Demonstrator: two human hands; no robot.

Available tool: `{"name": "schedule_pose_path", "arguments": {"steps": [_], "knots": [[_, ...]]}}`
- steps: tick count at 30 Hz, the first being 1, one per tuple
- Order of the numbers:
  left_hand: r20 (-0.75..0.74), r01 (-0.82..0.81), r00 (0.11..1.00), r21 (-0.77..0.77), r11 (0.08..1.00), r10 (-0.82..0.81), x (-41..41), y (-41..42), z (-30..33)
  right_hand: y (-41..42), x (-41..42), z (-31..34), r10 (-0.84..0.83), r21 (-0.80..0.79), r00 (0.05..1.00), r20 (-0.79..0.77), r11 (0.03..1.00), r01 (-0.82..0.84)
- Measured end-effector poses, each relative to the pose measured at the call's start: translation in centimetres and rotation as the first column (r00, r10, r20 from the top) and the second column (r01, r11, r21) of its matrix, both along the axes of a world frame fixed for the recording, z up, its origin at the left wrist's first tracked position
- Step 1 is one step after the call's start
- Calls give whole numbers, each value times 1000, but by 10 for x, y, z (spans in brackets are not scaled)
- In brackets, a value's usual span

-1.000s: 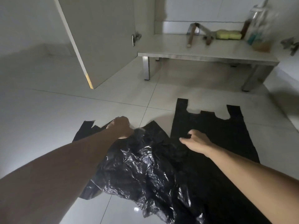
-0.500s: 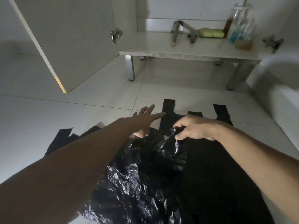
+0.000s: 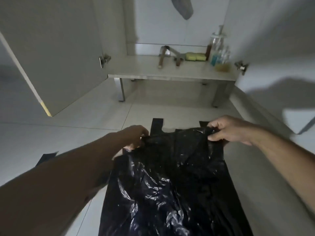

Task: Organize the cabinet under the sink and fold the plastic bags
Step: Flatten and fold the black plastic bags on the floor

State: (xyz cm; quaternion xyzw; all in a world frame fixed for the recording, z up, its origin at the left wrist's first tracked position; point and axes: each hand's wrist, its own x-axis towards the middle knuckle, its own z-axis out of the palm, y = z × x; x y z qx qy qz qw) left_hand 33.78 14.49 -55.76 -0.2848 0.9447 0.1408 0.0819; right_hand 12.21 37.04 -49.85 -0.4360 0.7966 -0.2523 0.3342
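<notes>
Your left hand pinches one top corner of the black bag, and your right hand pinches the other. The bag hangs and drapes between your hands, down toward you over the floor, seemingly on top of a second bag whose handle sticks out just beyond your hands. To do this well, pull both corners apart evenly so the top edge goes taut, line it up with the handles underneath, then lower it flat before smoothing out the wrinkles near you. The open cabinet shelf lies well beyond your hands.
</notes>
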Motion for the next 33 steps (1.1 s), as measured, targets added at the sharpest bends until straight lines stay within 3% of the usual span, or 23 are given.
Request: {"name": "schedule_pose_path", "arguments": {"steps": [4, 9, 11, 13, 16, 18, 20, 22, 28, 31, 33], "knots": [[-288, -140, 953, -136, 981, 96, -7, -15, 44, -7, -47, 11, -180, -71, 922, -343, 984, 166], [-673, -339, 720, -131, 932, 168, -46, -21, 129, -17, -80, 79, -486, -486, 700, -524, 845, 223], [-809, -365, 581, -164, 916, 87, -52, -13, 164, -13, -86, 111, -610, -670, 578, -542, 729, 140], [-884, -385, 460, -282, 879, -82, -48, -1, 192, -4, -89, 135, -700, -813, 529, -479, 582, 33], [-888, -397, 348, -429, 811, -299, -33, 16, 205, 25, -83, 145, -774, -889, 450, -446, 440, -123], [-887, -350, 300, -446, 824, -352, -17, 31, 189, 51, -68, 127, -794, -888, 398, -459, 417, -193], [-876, -235, 313, -446, 864, -367, 1, 51, 156, 80, -49, 91, -773, -853, 359, -522, 474, -220], [-835, -90, 382, -461, 883, -397, 18, 71, 111, 109, -34, 42, -706, -793, 368, -605, 577, -195], [-667, 255, 603, -358, 898, -438, 57, 117, -17, 173, -5, -106, -511, -525, 493, -704, 842, 123], [-501, 342, 734, -309, 887, -458, 71, 132, -71, 183, 10, -159, -312, -324, 591, -744, 942, 88], [-435, 313, 802, -279, 908, -410, 74, 132, -102, 182, 14, -183, -235, -267, 610, -757, 963, 39]]}}
